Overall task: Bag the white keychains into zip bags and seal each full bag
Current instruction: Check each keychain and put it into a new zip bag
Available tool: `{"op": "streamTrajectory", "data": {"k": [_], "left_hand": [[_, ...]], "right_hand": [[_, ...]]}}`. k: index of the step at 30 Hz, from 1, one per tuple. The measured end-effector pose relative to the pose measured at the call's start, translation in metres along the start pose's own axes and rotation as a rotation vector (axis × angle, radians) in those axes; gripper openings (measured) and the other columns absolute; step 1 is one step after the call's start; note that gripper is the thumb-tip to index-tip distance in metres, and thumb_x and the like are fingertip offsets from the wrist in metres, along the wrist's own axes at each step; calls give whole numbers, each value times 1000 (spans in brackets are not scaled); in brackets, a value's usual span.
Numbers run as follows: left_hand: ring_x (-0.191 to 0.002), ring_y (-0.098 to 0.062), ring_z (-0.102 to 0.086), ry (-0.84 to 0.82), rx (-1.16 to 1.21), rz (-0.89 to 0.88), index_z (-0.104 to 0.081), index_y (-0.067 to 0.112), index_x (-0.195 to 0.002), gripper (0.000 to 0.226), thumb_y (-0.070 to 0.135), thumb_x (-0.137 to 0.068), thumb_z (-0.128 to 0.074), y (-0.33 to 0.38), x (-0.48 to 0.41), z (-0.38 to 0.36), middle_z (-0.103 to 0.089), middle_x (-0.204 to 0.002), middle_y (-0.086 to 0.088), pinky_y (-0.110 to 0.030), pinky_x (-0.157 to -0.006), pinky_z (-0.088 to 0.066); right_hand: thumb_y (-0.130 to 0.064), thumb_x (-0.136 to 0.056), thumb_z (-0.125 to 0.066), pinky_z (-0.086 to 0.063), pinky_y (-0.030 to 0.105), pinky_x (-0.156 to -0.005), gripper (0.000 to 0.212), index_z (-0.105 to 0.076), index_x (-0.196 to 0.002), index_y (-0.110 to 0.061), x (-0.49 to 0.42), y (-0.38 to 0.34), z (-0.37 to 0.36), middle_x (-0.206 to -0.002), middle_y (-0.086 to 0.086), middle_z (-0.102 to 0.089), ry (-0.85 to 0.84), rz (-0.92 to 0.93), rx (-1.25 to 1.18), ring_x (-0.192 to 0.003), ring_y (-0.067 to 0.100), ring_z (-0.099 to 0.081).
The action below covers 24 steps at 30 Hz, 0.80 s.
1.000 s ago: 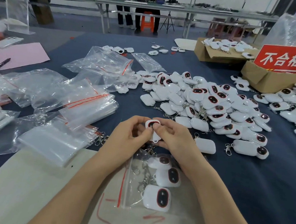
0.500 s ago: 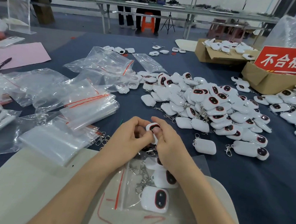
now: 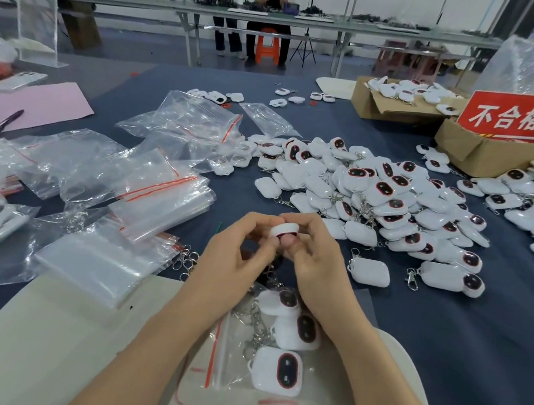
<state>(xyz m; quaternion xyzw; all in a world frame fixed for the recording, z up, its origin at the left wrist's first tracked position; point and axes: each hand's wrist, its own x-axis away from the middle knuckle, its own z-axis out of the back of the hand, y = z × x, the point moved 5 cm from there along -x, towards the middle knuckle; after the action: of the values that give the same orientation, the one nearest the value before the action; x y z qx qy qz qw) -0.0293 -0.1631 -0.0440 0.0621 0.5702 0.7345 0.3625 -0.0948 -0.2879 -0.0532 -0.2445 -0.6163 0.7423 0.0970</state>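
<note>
Keychain [image 3: 285, 230]: pinched between left hand [image 3: 234, 262] and right hand [image 3: 317, 270], turned from face-up to edge-on. Insertion into the bag [image 3: 230, 367] beneath is judged imminent.

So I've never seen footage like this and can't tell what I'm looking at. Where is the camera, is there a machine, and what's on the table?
There is no machine here: a person works with two bare hands. All the pictures come from one wide-angle camera worn on the person's head. It looks forward and down, so the forearms come in from the bottom edge.

The left hand and right hand together pinch one white keychain. Under the hands lies a clear zip bag with at least three keychains in it.

Beyond the hands, on the blue cloth, is a big pile of loose keychains. To the left lie empty bags. At the far right stand cardboard boxes, one with a red sign.
</note>
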Motion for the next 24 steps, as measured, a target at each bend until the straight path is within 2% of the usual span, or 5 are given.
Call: {"op": "streamTrajectory", "data": {"k": [3, 9, 14, 18, 24], "left_hand": [[-98, -9, -69, 12, 14, -25, -67, 35, -113, 21, 19, -100, -63, 3, -1, 1, -71, -102, 18, -20, -80, -54], [-91, -4, -70, 63, -2, -27, -65, 38, -105, 23, 16, -97, -67, 6, 1, 2, -71, -99, 23, -12, -74, -51], [-91, -7, -70, 73, -18, -49, -68, 35, -101, 22, 14, -94, -69, 5, 2, 3, -72, -97, 19, -23, -75, -56], [-95, -3, -69, 87, -42, -77, -70, 30, -108, 18, 17, -97, -68, 7, 1, 4, -72, -99, 21, -9, -78, -49], [-95, 3, -70, 92, 34, -73, -65, 38, -109, 24, 15, -100, -63, 12, 0, 4, -71, -103, 25, -7, -78, -48]], "right_hand": [[2, -99, -57, -55, 31, -96, 32, -64, -106, -29, -1, 0, 2, -104, -12, -74, 5, -10, -84, -106, 12, -70], [4, -99, -55, -55, 25, -93, 28, -65, -109, -20, -1, -2, -1, -108, -10, -76, -22, -17, -143, -109, 10, -70], [9, -98, -54, -55, 24, -89, 30, -67, -104, -18, 1, -2, -1, -107, -4, -77, -21, -14, -133, -105, 14, -71], [4, -99, -56, -57, 27, -89, 28, -68, -105, -21, 0, 0, 0, -104, -2, -77, 4, -29, -159, -102, 16, -73], [-7, -103, -55, -57, 23, -89, 24, -69, -113, -22, 0, 0, -1, -109, -4, -77, -28, -77, -229, -104, 13, -72]]}}
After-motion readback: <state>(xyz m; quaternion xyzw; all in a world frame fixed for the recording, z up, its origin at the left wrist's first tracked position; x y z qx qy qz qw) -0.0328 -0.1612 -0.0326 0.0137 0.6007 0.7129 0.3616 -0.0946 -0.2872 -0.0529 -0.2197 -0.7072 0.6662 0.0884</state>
